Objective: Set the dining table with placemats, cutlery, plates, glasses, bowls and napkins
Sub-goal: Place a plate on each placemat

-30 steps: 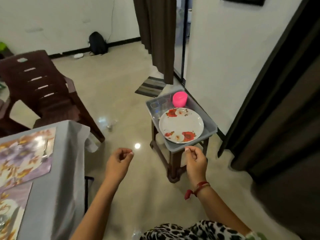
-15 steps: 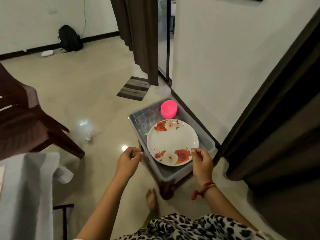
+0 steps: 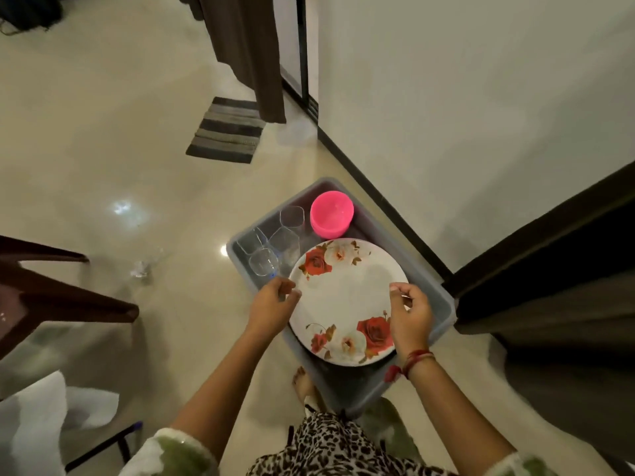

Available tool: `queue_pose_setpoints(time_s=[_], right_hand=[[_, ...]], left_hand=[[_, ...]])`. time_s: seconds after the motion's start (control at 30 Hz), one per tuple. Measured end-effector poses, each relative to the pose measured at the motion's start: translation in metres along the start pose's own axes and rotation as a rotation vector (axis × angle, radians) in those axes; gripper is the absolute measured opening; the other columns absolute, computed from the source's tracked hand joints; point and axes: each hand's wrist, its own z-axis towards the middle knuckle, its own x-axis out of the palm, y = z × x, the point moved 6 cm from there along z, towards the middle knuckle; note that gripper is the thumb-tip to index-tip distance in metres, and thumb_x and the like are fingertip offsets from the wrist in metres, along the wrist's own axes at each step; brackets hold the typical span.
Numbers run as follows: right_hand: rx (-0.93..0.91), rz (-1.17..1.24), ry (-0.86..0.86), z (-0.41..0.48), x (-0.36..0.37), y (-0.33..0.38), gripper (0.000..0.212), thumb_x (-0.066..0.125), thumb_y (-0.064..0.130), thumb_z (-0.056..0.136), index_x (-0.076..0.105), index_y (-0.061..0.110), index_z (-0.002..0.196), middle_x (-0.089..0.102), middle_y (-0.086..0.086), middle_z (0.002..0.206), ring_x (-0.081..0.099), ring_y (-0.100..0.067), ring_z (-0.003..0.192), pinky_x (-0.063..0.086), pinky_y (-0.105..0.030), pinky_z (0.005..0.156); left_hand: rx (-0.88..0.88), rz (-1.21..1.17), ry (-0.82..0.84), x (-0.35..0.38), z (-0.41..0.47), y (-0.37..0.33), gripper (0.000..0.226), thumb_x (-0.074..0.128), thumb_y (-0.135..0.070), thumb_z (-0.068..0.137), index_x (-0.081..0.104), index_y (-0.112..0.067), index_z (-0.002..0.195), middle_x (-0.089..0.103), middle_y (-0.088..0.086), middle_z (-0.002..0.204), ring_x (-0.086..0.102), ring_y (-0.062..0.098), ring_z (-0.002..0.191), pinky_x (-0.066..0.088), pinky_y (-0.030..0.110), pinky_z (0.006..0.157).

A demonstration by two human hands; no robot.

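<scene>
The floral plate (image 3: 347, 297) lies flat in the grey bin (image 3: 443, 300), filling the near half of it, and it sits squarely between my two hands — that is what the lift turns on. My left hand (image 3: 271, 304) is at the plate's left rim, fingers curled with thumb and forefinger drawn close together right at the edge; my right hand (image 3: 409, 310) is at the right rim, curled the same way, its fingertips over the white of the plate. Whether either pinch has actually closed on the rim I cannot tell from here — the edge is hidden under my own fingers. Being round, the plate has no long axis to mind, so the line that matters runs straight across it from one hand to the other, and neither hand is nearer than its mate. Just beyond the plate's far left edge stand the clear glasses (image 3: 271, 249), very near my left knuckles, and the pink bowl (image 3: 331, 213) sits in the bin's far corner. I judge the plate should come straight up and towards me, away from the glasses, so the left side does not clip them.
</scene>
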Motion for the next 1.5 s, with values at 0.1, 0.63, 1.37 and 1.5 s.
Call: queue_pose_setpoints(time_s=[0.1, 0.63, 1.37, 1.5], right_hand=[[0.034, -0.036, -0.014, 0.014, 0.005, -0.016, 0.019, 0.054, 0.03, 0.094, 0.063, 0.014, 0.098, 0.062, -0.003, 0.103, 0.058, -0.016, 0.095, 0.049, -0.027, 0.082], [0.37, -0.423, 0.176, 0.084, 0.038, -0.134, 0.068, 0.069, 0.018, 0.083, 0.032, 0.012, 0.141, 0.046, -0.014, 0.135, 0.047, -0.036, 0.123, 0.047, -0.052, 0.098], [0.392, -0.37, 0.04, 0.091, 0.005, -0.127, 0.035, 0.046, 0.031, 0.098, 0.048, 0.003, 0.119, 0.055, -0.017, 0.119, 0.056, -0.035, 0.109, 0.049, -0.043, 0.088], [0.316, -0.319, 0.02, 0.082, -0.014, -0.11, 0.03, 0.045, 0.029, 0.098, 0.047, 0.007, 0.118, 0.049, -0.016, 0.125, 0.056, -0.03, 0.104, 0.053, -0.039, 0.079]], left_hand=[[-0.008, 0.04, 0.038, 0.019, 0.018, 0.003, 0.029, 0.061, -0.026, 0.091, 0.059, -0.012, 0.117, 0.063, 0.001, 0.114, 0.056, 0.014, 0.101, 0.043, 0.027, 0.087], [-0.253, 0.21, 0.044, 0.097, 0.076, 0.058, 0.088, 0.07, -0.024, 0.084, 0.013, -0.007, 0.149, 0.024, 0.017, 0.151, 0.026, 0.036, 0.139, 0.026, 0.046, 0.113], [-0.448, 0.001, 0.175, 0.085, 0.09, 0.068, 0.078, 0.08, -0.018, 0.075, 0.03, -0.014, 0.134, 0.044, 0.014, 0.133, 0.049, 0.035, 0.12, 0.046, 0.053, 0.099], [-0.435, -0.053, 0.225, 0.073, 0.075, 0.051, 0.077, 0.08, -0.016, 0.074, 0.029, -0.016, 0.132, 0.048, 0.01, 0.126, 0.054, 0.032, 0.112, 0.051, 0.052, 0.093]])
